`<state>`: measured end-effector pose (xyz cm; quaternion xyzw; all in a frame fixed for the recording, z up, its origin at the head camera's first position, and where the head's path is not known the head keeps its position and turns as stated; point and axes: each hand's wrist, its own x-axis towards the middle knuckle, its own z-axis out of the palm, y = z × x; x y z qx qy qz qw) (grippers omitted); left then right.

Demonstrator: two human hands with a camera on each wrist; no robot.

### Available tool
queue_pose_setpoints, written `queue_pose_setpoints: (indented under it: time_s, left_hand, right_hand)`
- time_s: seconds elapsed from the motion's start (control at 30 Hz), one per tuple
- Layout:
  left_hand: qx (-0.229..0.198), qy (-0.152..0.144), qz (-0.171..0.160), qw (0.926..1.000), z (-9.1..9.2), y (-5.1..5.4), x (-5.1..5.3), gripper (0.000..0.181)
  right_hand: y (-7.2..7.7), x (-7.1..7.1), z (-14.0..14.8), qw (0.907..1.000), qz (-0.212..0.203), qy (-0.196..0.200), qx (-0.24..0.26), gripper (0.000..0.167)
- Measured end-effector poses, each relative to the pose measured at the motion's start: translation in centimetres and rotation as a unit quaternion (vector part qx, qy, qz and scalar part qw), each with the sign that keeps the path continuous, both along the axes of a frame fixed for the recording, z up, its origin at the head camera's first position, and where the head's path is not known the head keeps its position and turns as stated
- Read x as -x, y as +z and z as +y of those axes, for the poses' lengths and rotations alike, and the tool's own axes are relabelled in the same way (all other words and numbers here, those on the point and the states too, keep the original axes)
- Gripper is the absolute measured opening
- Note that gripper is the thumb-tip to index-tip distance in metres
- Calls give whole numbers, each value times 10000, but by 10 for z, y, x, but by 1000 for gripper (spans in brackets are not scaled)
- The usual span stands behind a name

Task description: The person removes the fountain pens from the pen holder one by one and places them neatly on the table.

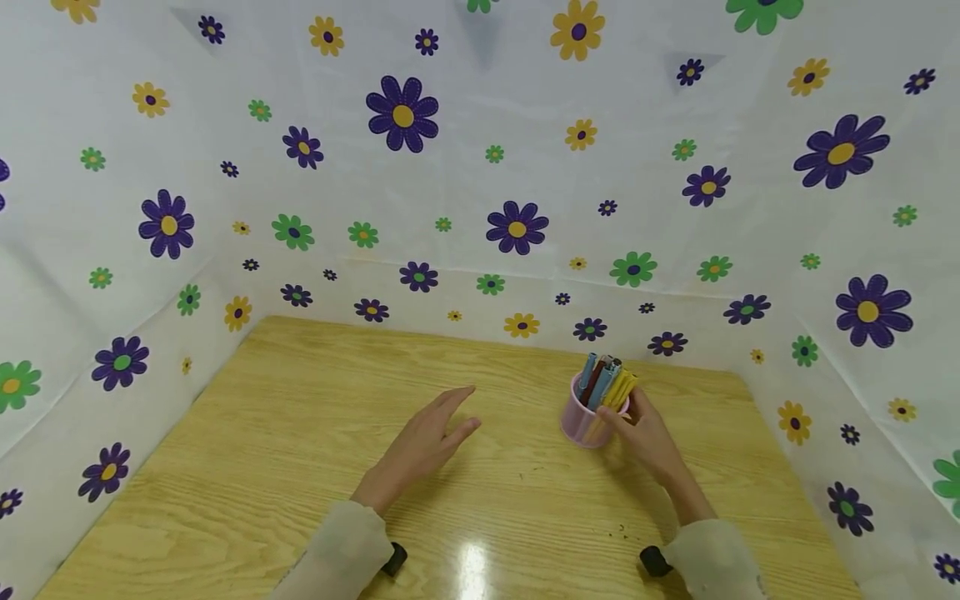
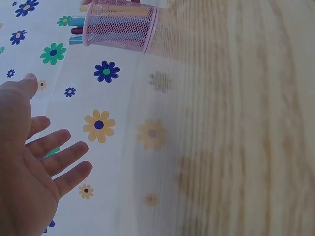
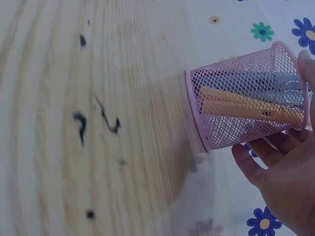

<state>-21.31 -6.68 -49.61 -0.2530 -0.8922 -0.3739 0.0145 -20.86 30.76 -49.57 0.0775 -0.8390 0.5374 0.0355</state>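
Sleeve nearest, my left hand spreads empty while my right hand grips a pink mesh pen cup, tippable if tugged sideways.

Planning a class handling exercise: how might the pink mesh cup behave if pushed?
The pink mesh cup may tip if pushed high, as pens stick past its rim. Its open mesh looks light yet stiff, holding a round shape.

mesh pen cup: light pink, with net pattern | pens: blue, dark red and yellow | bench: yellowish brown wood grain, with some dark marks | backdrop cloth: white, printed with purple, yellow and green flowers | sleeves: pale beige
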Motion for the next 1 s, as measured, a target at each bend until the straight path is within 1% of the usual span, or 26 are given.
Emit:
queue_pose_setpoints:
  time_s: [0.1, 0.3, 0.43, 0.6, 0.8, 1.0]
  left_hand:
    - [-46, 8, 7, 10000, 4, 0, -1, 65]
    - [-207, -80, -94, 9997, 14, -1, -3, 64]
    - [-336, -101, -52, 9994, 20, -1, -3, 62]
    - [-332, -144, -95, 9993, 26, 0, -3, 61]
    - [-397, -307, -133, 9986, 34, 2, -4, 63]
    - [-439, -316, -201, 9983, 39, 3, -5, 62]
  right_hand:
    - [-1, -1, -9, 9999, -21, 87, 56, 70]
    - [1, -6, -24, 9997, -76, 210, 32, 74]
    - [2, -8, -31, 9994, -82, 311, 129, 75]
    - [0, -8, -39, 9988, -130, 441, 182, 77]
    - [-1, -12, -48, 9977, -172, 608, 263, 74]
    - [1, -16, -57, 9963, -102, 807, 294, 71]
